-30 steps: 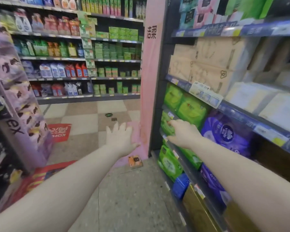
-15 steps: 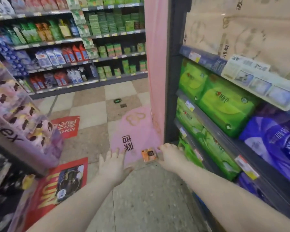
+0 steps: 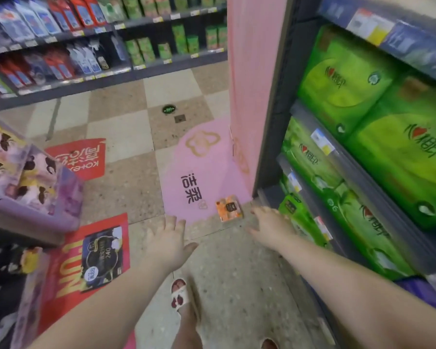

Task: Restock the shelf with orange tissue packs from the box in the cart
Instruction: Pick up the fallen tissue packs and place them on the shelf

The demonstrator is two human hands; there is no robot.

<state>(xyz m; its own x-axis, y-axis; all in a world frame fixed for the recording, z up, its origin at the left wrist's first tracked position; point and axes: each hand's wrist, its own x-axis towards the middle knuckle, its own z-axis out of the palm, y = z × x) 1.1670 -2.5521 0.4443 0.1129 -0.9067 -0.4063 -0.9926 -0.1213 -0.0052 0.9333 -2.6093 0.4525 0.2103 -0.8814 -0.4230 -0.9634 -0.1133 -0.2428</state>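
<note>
A tissue pack (image 3: 229, 208) is lying on the floor (image 3: 237, 273) at a floor sticker's (image 3: 186, 157) near edge, just beside the foot of the shelf (image 3: 337, 172) on the right. The left hand (image 3: 170, 244) is hanging nearer and to its left, the right hand (image 3: 271, 226) just right of it, beside the shelf. A display bin (image 3: 30, 187) is sitting far left

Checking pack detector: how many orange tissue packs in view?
1. The orange tissue pack lies at the near edge of the pink floor sticker, ahead of the right hand. Others may be hidden.

One orange tissue pack (image 3: 229, 208), two hands (image 3: 170, 244) (image 3: 271, 226), two red floor stickers (image 3: 79, 158) (image 3: 86, 260)
</note>
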